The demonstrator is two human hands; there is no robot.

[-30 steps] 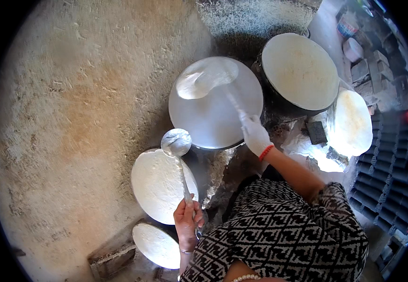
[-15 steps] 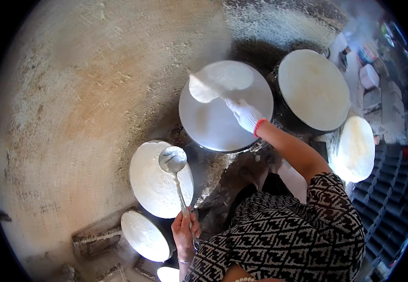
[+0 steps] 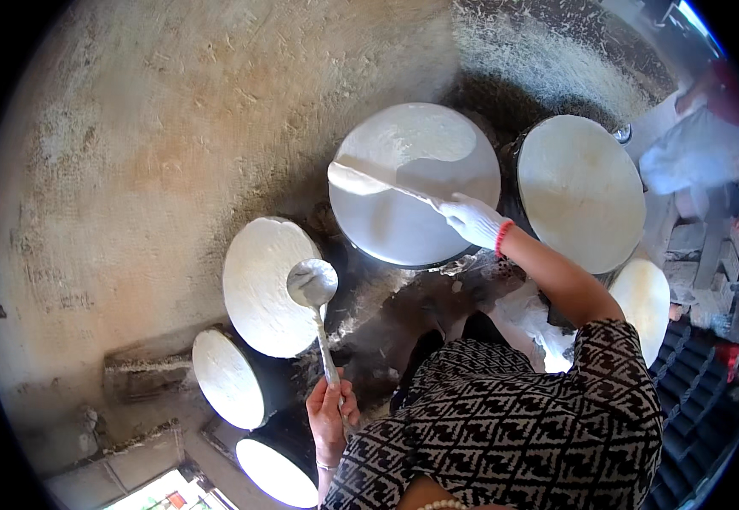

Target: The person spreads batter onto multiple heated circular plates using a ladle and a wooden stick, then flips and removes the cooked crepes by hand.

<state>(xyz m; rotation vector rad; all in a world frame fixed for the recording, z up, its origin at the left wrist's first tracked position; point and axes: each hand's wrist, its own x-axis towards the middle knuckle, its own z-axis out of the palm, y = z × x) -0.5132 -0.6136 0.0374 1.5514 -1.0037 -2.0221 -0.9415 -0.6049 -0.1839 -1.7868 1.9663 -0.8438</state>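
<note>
My right hand (image 3: 471, 223), in a white glove with a red band at the wrist, grips a long, thin, flat spreader (image 3: 399, 189). The spreader lies across the round griddle (image 3: 403, 242) in front of me. Wet white batter (image 3: 429, 140) covers the griddle's far part, and its near part shows grey. Bare, my left hand (image 3: 333, 416) is wrapped round the handle of a metal ladle (image 3: 312, 285). The ladle's batter-coated bowl hangs over the right edge of a second griddle (image 3: 263, 289), which is covered in white batter.
To the right sits another griddle (image 3: 582, 195) with a pale sheet on it, and a further pale round (image 3: 646, 306) beyond my elbow. More white-topped griddles (image 3: 229, 378) stand at lower left. A rough wall (image 3: 157, 170) rises behind. At far right another person holds a whitish sheet (image 3: 697, 149).
My view has shifted. The spreader has swept across the griddle, and the batter now reaches further along its far side. Another person has come into view at right. The ladle stays in my left hand.
</note>
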